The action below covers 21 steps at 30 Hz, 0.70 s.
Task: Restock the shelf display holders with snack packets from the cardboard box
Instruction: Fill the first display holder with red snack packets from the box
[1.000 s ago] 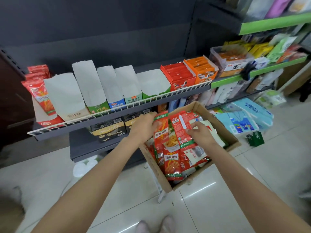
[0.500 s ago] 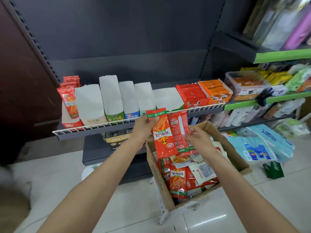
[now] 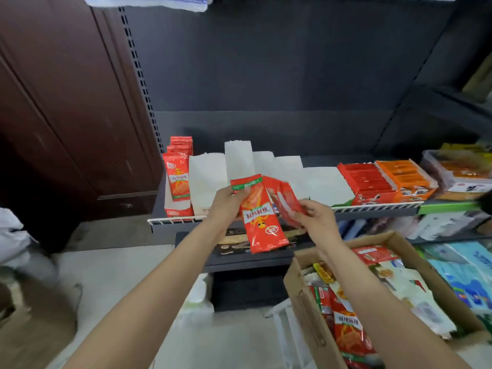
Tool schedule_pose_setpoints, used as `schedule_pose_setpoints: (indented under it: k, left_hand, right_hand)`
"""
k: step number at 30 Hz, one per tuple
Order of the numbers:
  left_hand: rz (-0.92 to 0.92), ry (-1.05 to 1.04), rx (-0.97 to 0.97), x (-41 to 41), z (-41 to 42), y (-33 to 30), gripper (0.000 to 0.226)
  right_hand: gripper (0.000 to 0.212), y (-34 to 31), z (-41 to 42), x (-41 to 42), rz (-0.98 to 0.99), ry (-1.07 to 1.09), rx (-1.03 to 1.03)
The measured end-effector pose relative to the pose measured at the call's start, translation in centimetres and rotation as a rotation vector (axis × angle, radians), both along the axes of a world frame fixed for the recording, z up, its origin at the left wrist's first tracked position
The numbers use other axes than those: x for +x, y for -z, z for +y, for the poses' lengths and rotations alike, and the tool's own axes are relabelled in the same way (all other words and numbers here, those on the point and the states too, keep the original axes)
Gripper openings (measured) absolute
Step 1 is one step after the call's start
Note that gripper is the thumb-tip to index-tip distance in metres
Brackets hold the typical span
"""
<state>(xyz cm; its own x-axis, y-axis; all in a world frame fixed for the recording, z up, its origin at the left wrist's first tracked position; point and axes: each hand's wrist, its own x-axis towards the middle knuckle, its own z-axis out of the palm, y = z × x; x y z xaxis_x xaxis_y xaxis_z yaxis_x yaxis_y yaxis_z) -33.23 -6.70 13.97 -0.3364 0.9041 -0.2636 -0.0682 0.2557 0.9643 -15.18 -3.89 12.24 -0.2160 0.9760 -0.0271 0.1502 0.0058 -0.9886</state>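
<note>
Left hand (image 3: 226,201): pinches packet (image 3: 262,222) by its top edge; long axis hangs near vertical.
Right hand (image 3: 315,218): grips further packets (image 3: 286,199).
Holder (image 3: 179,194): up-left of packet; left hand nearer.
Box (image 3: 292,278): lower right.

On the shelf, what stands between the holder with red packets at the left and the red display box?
In the head view, a row of white holders stands between the holder with red packets and the red display box.
</note>
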Motion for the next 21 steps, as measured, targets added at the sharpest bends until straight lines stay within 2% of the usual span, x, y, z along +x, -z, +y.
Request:
schedule_pose_setpoints:
  k: [2, 4, 9, 13, 15, 17, 19, 21]
  left_hand:
    - [-0.016, -0.056, 0.026, -3.7, 0.3, -0.1, 0.017]
    - [-0.009, -0.081, 0.037, -7.1, 0.6, -0.1, 0.015]
    - [-0.031, -0.150, 0.042, -13.8, 2.0, 0.0, 0.011]
    - [0.027, -0.288, 0.090, -17.2, 2.7, 0.2, 0.014]
    - [0.048, -0.409, 0.142, -18.3, 2.7, -0.1, 0.020]
    - [-0.089, -0.476, 0.202, -19.0, 2.7, -0.6, 0.024]
    - [-0.175, -0.441, 0.218, -19.1, 2.6, -0.9, 0.027]
    - [-0.152, -0.331, 0.232, -19.1, 2.4, -0.7, 0.034]
  right_hand:
    - [0.035, 0.1, 0.8, -3.0, 0.023, 0.042, 0.045]
    - [0.035, 0.1, 1.1, -6.3, 0.029, 0.030, 0.085]
    - [0.035, 0.0, 1.3, -13.1, -0.159, -0.028, 0.275]
    - [0.016, -0.3, 1.3, -16.5, -0.292, 0.039, 0.289]
    - [0.017, -0.4, 1.6, -17.6, -0.324, 0.071, 0.265]
    - [0.015, -0.7, 1.9, -18.8, -0.291, 0.095, 0.199]
    - [0.015, -1.2, 2.3, -20.2, -0.170, 0.093, 0.060]
    - [0.017, -1.6, 2.5, -21.3, -0.063, 0.107, -0.064]
